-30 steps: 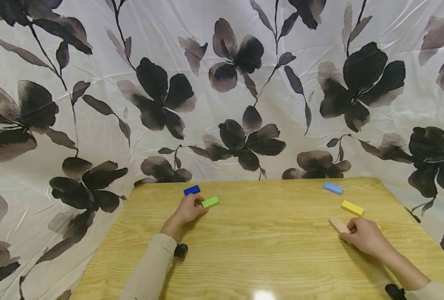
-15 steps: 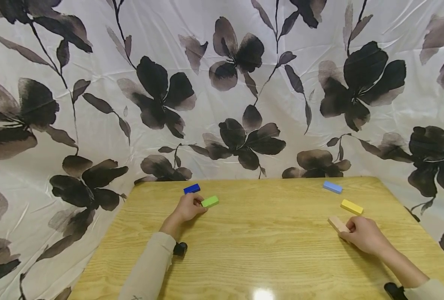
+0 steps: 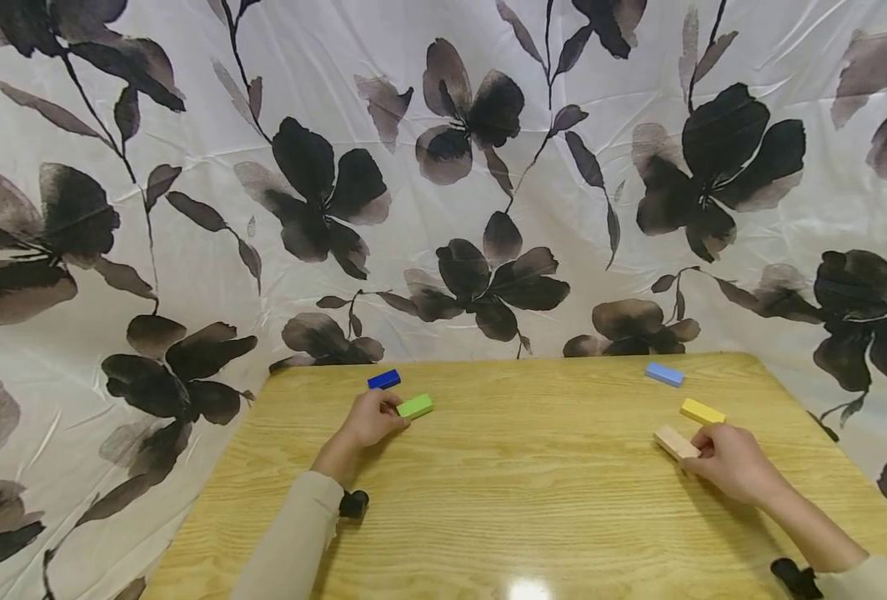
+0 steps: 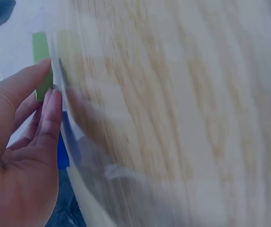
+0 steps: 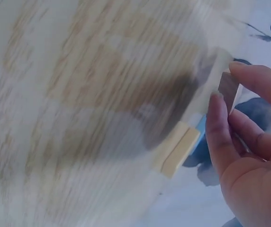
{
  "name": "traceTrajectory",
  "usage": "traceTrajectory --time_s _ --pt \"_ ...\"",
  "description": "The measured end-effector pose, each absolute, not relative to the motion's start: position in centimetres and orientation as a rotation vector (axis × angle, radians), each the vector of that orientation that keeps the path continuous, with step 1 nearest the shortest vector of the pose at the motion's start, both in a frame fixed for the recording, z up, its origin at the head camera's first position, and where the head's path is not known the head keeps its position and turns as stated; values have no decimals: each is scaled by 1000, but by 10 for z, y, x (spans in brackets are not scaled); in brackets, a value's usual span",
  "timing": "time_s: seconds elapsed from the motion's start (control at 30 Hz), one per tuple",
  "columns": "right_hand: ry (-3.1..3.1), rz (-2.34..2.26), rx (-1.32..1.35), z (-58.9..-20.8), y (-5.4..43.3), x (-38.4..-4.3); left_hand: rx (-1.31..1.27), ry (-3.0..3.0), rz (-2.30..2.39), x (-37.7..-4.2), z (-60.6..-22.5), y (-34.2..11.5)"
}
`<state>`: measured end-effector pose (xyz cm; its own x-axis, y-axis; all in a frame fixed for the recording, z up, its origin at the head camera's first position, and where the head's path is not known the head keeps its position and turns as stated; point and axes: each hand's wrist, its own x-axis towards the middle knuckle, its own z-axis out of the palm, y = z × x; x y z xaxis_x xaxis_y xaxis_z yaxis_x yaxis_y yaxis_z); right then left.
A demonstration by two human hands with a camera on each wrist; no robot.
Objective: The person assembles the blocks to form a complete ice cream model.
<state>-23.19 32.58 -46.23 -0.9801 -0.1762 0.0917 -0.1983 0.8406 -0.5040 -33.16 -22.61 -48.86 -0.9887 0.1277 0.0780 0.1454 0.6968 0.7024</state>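
Note:
In the head view my left hand (image 3: 371,419) pinches one end of a green block (image 3: 415,407) at the table's far left. A dark blue block (image 3: 383,379) lies just behind that hand. The left wrist view has the thumb and fingers on the green block (image 4: 40,47), with the blue block (image 4: 63,151) below. On the right, my right hand (image 3: 736,462) holds a plain wooden block (image 3: 674,442) between thumb and fingers; its end face (image 5: 229,90) shows in the right wrist view. Whether either held block touches the table is hard to tell.
Beyond the right hand a yellow block (image 3: 702,412) lies close by, and a light blue block (image 3: 664,374) sits near the far edge. The wood-grain table (image 3: 533,475) meets a hanging floral cloth (image 3: 458,200) along its back.
The left hand and green block have shifted slightly left and nearer. The right hand has moved a little up in the head view with the wooden block. The other blocks stay put.

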Motion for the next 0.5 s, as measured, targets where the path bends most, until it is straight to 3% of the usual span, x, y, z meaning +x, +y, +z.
traceTrajectory --time_s 0.5 --pt "-2997 909 275 -456 310 -229 -228 -2868 -1245 -325 -480 -228"
